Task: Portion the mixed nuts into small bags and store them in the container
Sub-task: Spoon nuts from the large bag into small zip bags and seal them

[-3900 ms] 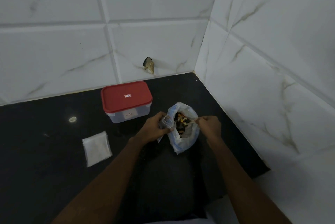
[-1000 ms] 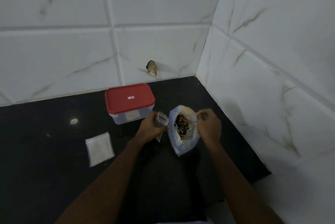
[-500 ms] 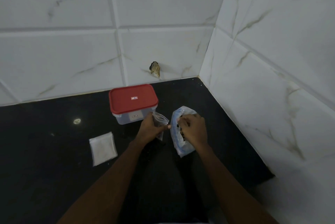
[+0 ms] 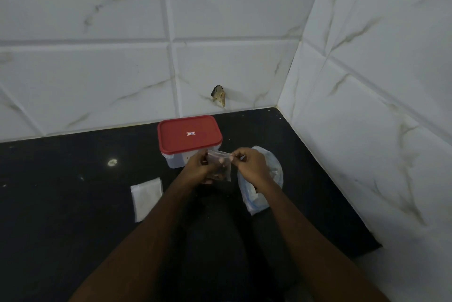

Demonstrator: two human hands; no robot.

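1. Small bag (image 4: 221, 163), centre of frame: held upright above the black counter (image 4: 61, 204), just in front of the container (image 4: 175, 161). Dark nuts lie in its lower part.
2. Left hand (image 4: 197, 171): fingers curled round the bag's left side and base, with the thumb on its face. Right hand (image 4: 253, 169): thumb and forefinger pinch the top right corner.
3. Step in hand, as judged: closing the bag's mouth. Keep the bag upright so the nuts sit below the closure. Press the air out, then run the pinch along the top edge from one corner to the other. No nut should be caught in the seal.
4. Red lid (image 4: 189, 134), upper centre: on the container. It must come off before the bag can be stored, and both hands are occupied.
5. Large bag (image 4: 274, 174), right of centre: lies on the counter, partly hidden behind the right hand. Whether its mouth is open cannot be told. A careless wrist could brush it.
6. Flat empty bags (image 4: 146, 197), left of centre, and a chipped mark (image 4: 218, 95) on the wall tile above: neither is in the way.
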